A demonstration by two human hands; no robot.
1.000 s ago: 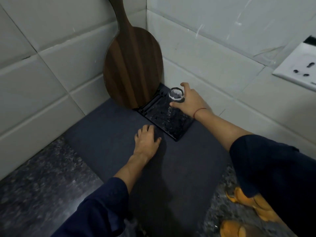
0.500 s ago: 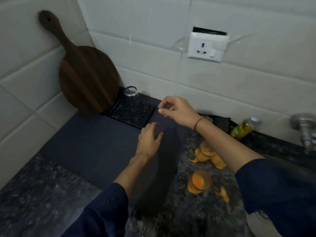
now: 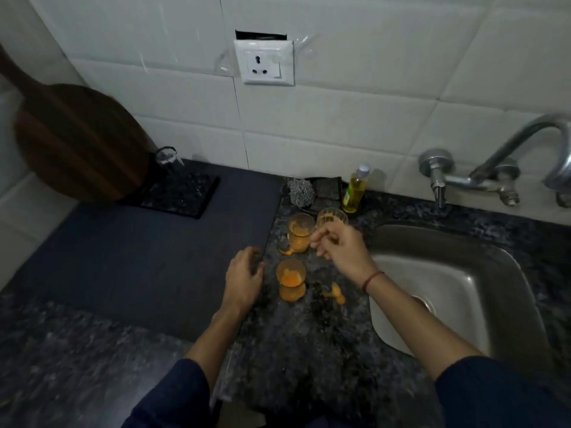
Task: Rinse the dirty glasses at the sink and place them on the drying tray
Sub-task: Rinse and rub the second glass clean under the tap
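Observation:
Three dirty glasses smeared with orange stand on the granite counter left of the sink (image 3: pixel 482 291): one nearest me (image 3: pixel 290 278), one in the middle (image 3: pixel 299 231), one at the back (image 3: pixel 332 218). My right hand (image 3: pixel 343 251) hovers over them with fingers loosely spread, empty, fingertips close to the middle and back glasses. My left hand (image 3: pixel 244 281) rests flat on the edge of the dark mat, empty. A clean glass (image 3: pixel 168 159) stands at the far corner of the black drying tray (image 3: pixel 185 199).
A wooden paddle board (image 3: pixel 71 140) leans on the wall beside the tray. A steel scrubber (image 3: pixel 301 191), a sponge and a yellow soap bottle (image 3: pixel 355 189) sit behind the glasses. The tap (image 3: pixel 506 162) hangs over the sink. Orange spill marks (image 3: pixel 335 293) lie on the counter.
My right hand let go of the clean glass on the tray and swung right to hover over the dirty glasses. The view turned right toward the sink. My left hand stayed on the mat.

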